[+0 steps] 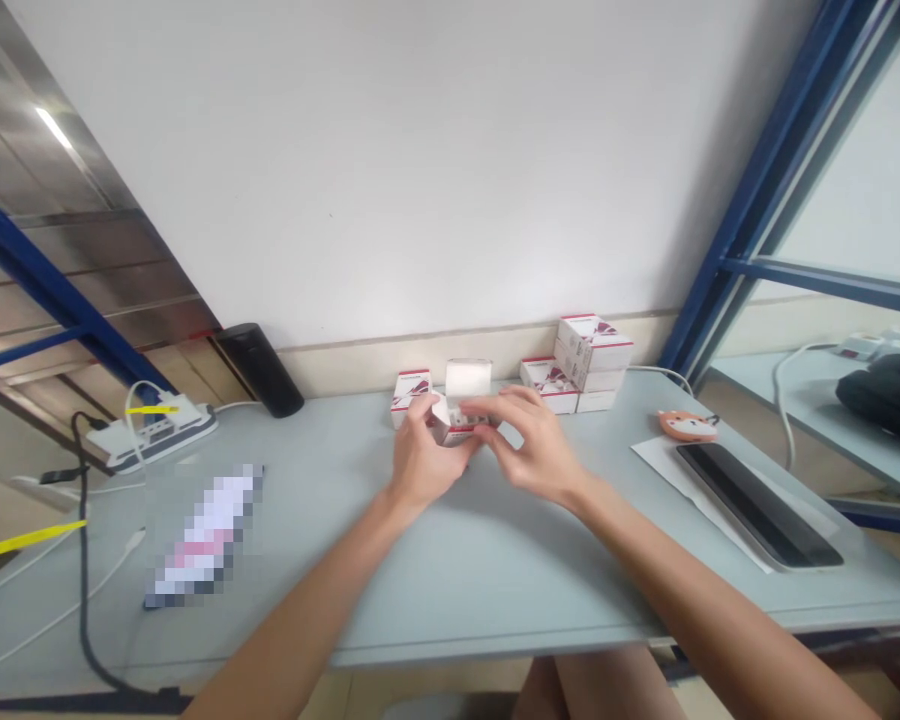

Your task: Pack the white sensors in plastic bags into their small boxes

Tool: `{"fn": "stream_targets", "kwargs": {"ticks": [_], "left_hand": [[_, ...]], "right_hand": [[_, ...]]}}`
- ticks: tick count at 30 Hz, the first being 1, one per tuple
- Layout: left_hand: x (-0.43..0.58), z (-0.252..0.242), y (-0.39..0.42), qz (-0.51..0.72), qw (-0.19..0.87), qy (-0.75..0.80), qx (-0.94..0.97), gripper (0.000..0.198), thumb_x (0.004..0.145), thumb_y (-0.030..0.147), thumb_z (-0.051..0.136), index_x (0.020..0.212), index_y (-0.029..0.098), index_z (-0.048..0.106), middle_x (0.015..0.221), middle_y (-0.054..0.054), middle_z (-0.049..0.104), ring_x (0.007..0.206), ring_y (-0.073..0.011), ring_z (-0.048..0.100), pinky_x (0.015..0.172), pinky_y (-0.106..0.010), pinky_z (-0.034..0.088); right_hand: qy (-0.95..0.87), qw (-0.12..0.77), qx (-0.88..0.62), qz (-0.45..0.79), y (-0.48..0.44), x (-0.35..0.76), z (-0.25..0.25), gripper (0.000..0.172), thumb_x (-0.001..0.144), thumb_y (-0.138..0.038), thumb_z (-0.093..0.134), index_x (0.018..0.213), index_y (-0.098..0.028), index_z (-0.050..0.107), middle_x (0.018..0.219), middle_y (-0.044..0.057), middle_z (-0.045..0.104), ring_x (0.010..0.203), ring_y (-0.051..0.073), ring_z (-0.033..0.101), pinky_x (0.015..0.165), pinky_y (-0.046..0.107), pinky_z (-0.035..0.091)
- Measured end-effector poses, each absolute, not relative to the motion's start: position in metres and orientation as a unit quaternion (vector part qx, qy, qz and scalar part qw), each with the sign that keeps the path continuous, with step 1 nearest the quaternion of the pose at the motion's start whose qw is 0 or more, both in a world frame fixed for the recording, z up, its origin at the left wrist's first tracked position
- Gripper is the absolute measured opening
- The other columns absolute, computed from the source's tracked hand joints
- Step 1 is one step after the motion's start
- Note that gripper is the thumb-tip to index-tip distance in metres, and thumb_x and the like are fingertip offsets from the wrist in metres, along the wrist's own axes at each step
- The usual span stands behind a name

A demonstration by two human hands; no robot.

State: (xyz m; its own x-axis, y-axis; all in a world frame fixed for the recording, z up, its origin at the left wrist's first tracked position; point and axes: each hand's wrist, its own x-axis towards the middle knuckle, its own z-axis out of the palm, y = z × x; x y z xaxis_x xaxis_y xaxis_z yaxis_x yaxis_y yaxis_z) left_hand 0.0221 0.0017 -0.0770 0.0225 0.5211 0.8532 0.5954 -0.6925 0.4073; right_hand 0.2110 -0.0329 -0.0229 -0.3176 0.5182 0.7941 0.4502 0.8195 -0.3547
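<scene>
Between my hands stands a small white cardboard box (pixel 469 379) with its lid flap raised at the back. My left hand (pixel 429 452) is closed around the box's left side, the thumb at its front. At the right side, my right hand (pixel 532 440) curves over the opening, fingertips at the top and thumb at the front edge. Whether it pinches a flap or something inside is hidden. Behind my left hand sits a closed white and red box (pixel 411 390). To the right is a stack of similar boxes (pixel 592 355).
A black cylinder (pixel 261 370) and a power strip (pixel 163 440) with cables are on the left of the table (pixel 540 580). A pixelated object (pixel 210 540) lies nearer. On the right are a phone (pixel 757 505) on white paper and an orange animal-shaped item (pixel 688 426). A wall stands behind.
</scene>
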Motion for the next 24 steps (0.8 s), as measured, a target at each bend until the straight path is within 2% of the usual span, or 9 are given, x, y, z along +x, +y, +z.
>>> {"fn": "stream_targets", "kwargs": {"ticks": [2,4,6,9,12,14,16,19,24], "left_hand": [[0.022,-0.077,0.003,-0.585,0.002,-0.401,-0.705,0.079,0.072,0.038,0.089,0.128,0.027,0.036,0.107,-0.004,0.067,0.084,-0.0193,0.072,0.073,-0.033,0.058],[0.022,-0.077,0.004,-0.592,-0.016,-0.415,-0.69,0.081,0.069,0.039,0.091,0.127,0.027,0.036,0.104,-0.003,0.066,0.084,-0.0198,0.071,0.072,-0.033,0.057],[0.022,-0.077,0.004,-0.603,-0.02,-0.433,-0.67,0.083,0.068,0.042,0.093,0.127,0.028,0.036,0.108,-0.005,0.066,0.089,-0.021,0.072,0.075,-0.034,0.058],[0.023,-0.078,0.005,-0.615,-0.015,-0.445,-0.651,0.085,0.067,0.046,0.094,0.126,0.027,0.036,0.12,-0.01,0.064,0.102,-0.024,0.07,0.083,-0.038,0.058],[0.022,-0.08,0.007,-0.615,-0.006,-0.442,-0.653,0.084,0.067,0.047,0.094,0.126,0.027,0.037,0.125,-0.011,0.062,0.112,-0.0263,0.068,0.089,-0.041,0.057],[0.02,-0.082,0.009,-0.612,0.003,-0.439,-0.658,0.084,0.068,0.046,0.094,0.126,0.027,0.036,0.124,-0.011,0.062,0.114,-0.0268,0.067,0.091,-0.042,0.056],[0.019,-0.083,0.01,-0.607,0.014,-0.435,-0.665,0.084,0.068,0.045,0.094,0.126,0.027,0.036,0.124,-0.011,0.062,0.112,-0.0264,0.067,0.091,-0.042,0.056],[0.018,-0.084,0.01,-0.601,0.025,-0.43,-0.674,0.083,0.07,0.045,0.093,0.127,0.027,0.036,0.121,-0.011,0.064,0.108,-0.0252,0.069,0.088,-0.041,0.056],[0.021,-0.079,0.008,-0.609,0.076,-0.413,-0.673,0.079,0.069,0.041,0.094,0.126,0.026,0.04,0.116,-0.009,0.068,0.103,-0.0247,0.072,0.083,-0.038,0.057]], "right_hand": [[-0.817,0.496,-0.293,0.041,-0.035,0.211,-0.021,0.034,0.099,-0.017,0.057,0.129,-0.031,0.065,0.122,0.002,0.078,0.105,0.022,0.073,0.11,0.048,0.045],[-0.815,0.496,-0.3,0.014,-0.032,0.213,-0.023,0.042,0.099,-0.02,0.055,0.139,-0.031,0.06,0.137,0.004,0.071,0.124,0.025,0.066,0.114,0.048,0.044],[-0.791,0.503,-0.348,-0.03,-0.022,0.221,-0.027,0.046,0.099,-0.02,0.052,0.144,-0.03,0.057,0.146,0.006,0.065,0.134,0.026,0.06,0.114,0.047,0.043],[-0.73,0.465,-0.495,-0.08,0.002,0.24,-0.039,0.042,0.099,-0.016,0.047,0.137,-0.025,0.062,0.14,0.01,0.066,0.13,0.028,0.059,0.112,0.046,0.044],[-0.689,0.338,-0.635,-0.089,0.023,0.262,-0.055,0.046,0.097,-0.013,0.046,0.142,-0.015,0.059,0.144,0.019,0.059,0.133,0.035,0.052,0.107,0.048,0.045],[-0.685,0.265,-0.676,-0.061,0.032,0.274,-0.065,0.046,0.097,-0.011,0.044,0.14,-0.01,0.06,0.14,0.022,0.06,0.131,0.035,0.052,0.104,0.046,0.046],[-0.694,0.244,-0.677,-0.022,0.037,0.282,-0.07,0.041,0.096,-0.008,0.043,0.13,-0.011,0.067,0.132,0.022,0.065,0.127,0.034,0.055,0.099,0.043,0.048],[-0.693,0.308,-0.651,0.023,0.041,0.287,-0.068,0.036,0.098,-0.01,0.044,0.117,-0.017,0.073,0.12,0.017,0.07,0.116,0.03,0.062,0.092,0.039,0.05],[-0.667,0.539,-0.504,0.105,0.02,0.267,-0.039,0.032,0.102,-0.04,0.056,0.127,-0.022,0.065,0.101,0.007,0.075,0.082,0.022,0.068,0.077,0.037,0.055]]}}
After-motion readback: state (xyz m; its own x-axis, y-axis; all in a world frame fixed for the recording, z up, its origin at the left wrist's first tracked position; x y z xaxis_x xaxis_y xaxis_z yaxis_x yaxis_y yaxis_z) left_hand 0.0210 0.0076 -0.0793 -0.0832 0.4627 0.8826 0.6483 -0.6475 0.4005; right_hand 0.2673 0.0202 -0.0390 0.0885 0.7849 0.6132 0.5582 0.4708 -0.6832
